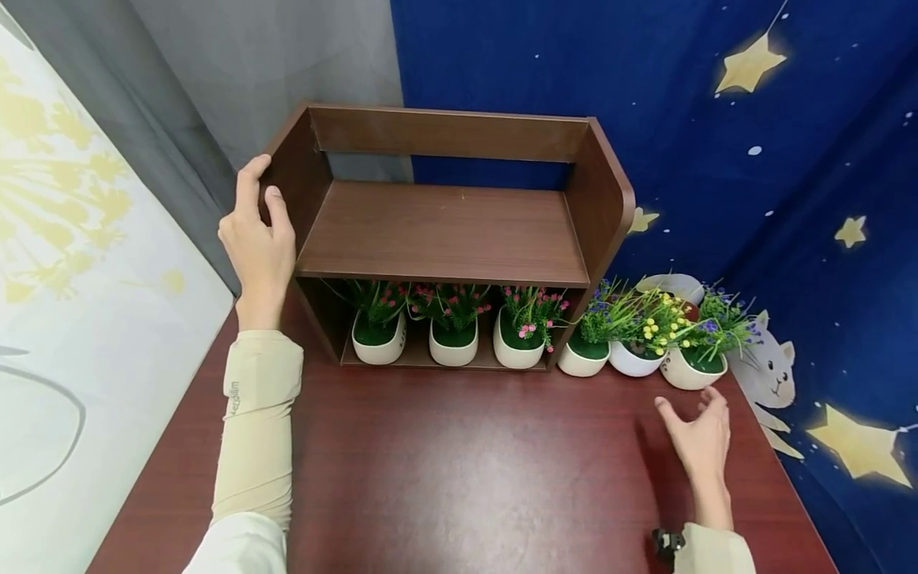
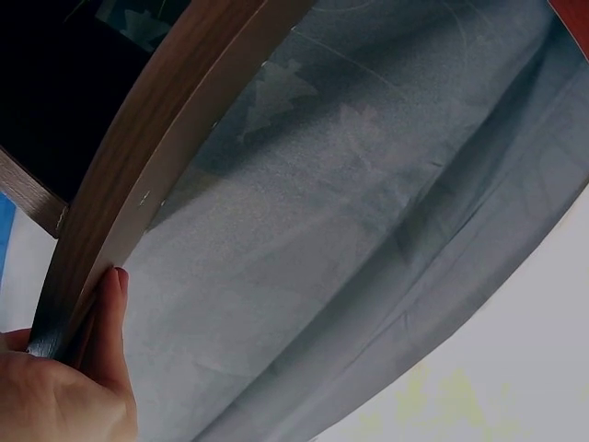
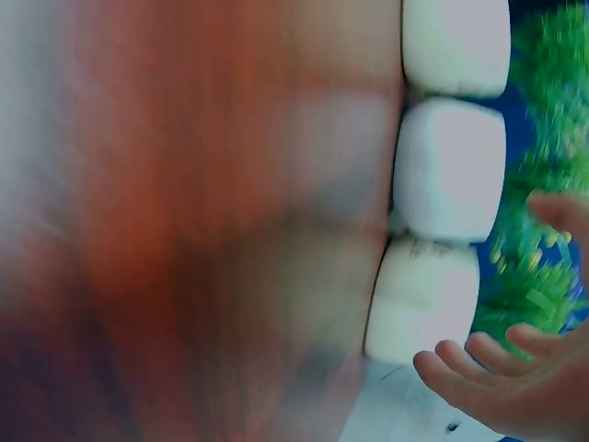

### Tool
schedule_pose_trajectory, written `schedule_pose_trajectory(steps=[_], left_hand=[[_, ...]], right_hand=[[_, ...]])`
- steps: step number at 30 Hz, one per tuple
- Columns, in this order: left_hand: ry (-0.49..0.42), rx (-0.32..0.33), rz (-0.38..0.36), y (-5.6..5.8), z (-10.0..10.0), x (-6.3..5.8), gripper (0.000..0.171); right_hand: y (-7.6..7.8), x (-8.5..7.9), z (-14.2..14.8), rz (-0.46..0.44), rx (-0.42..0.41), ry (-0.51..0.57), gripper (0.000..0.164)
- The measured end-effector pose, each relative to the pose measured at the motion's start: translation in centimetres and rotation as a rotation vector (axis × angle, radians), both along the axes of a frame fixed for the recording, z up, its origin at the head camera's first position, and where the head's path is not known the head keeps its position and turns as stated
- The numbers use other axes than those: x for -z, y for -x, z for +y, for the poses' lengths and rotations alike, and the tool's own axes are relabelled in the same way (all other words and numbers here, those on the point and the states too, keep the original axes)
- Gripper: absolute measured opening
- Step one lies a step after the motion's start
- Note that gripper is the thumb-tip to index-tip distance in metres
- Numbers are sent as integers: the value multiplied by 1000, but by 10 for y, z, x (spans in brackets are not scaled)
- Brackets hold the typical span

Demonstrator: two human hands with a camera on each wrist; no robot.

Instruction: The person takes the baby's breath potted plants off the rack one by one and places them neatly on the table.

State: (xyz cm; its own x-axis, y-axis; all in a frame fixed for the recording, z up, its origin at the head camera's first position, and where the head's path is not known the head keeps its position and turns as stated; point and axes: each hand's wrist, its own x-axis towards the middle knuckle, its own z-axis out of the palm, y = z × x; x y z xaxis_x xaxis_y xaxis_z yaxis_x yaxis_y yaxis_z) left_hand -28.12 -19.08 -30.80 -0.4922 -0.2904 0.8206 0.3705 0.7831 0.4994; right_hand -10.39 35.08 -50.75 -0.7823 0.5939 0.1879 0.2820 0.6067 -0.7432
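Reddish-brown wood makes up the tabletop (image 1: 488, 478) before me, and towards its far side stands a two-tier brown shelf (image 1: 452, 231). With my left hand (image 1: 260, 239) I grip the front edge of its left side panel, while my right hand (image 1: 703, 442), relaxed and unclosed, thumb apart from the fingers, is just in front of the right-end pot (image 1: 692, 373); whether the fingertips touch it I cannot tell. That pot holds green grass with purple-blue flowers. Next to it, a middle pot (image 1: 634, 363) carries yellow blooms, and another white pot (image 1: 583, 363), close by the shelf's right side, has blue-purple ones. Inside the lower compartment three more pots stand in a row, left (image 1: 378, 351), centre (image 1: 454, 353) and right (image 1: 518, 355), each with grass and pink or red flowers. Behind hang a grey curtain (image 1: 287, 56) and a blue curtain (image 1: 502, 48) with yellow stars and a pale cat; a white surface with yellow plant prints (image 1: 107, 263) slants along the left. Small lettering on my left beige sleeve (image 1: 261, 399) and dark marks on the right-end pot are too small to read.
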Motion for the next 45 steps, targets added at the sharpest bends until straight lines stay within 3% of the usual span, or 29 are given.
schedule_pose_trajectory(steps=[4, 11, 19, 24, 28, 34, 41, 45], left_hand=[[13, 3, 5, -1, -3, -1, 34], [9, -7, 0, -3, -9, -2, 34], [19, 3, 4, -4, -9, -1, 35], [30, 10, 20, -1, -9, 1, 35], [27, 21, 10, -1, -7, 0, 34], [11, 12, -5, -3, -6, 1, 34], [1, 9, -2, -5, -5, -1, 35], [6, 27, 1, -5, -2, -2, 35]], right_hand=[[-10, 0, -37, 50, -85, 33, 73], [-14, 5, -110, 154, -220, 204, 72], [8, 14, -166, 244, -371, 287, 72], [30, 14, -196, 189, -400, 372, 89], [48, 18, -214, 161, -342, 440, 98], [68, 31, -228, 189, -189, 350, 98], [92, 38, -248, 364, -14, 377, 96], [101, 37, -254, 396, 95, 403, 97]])
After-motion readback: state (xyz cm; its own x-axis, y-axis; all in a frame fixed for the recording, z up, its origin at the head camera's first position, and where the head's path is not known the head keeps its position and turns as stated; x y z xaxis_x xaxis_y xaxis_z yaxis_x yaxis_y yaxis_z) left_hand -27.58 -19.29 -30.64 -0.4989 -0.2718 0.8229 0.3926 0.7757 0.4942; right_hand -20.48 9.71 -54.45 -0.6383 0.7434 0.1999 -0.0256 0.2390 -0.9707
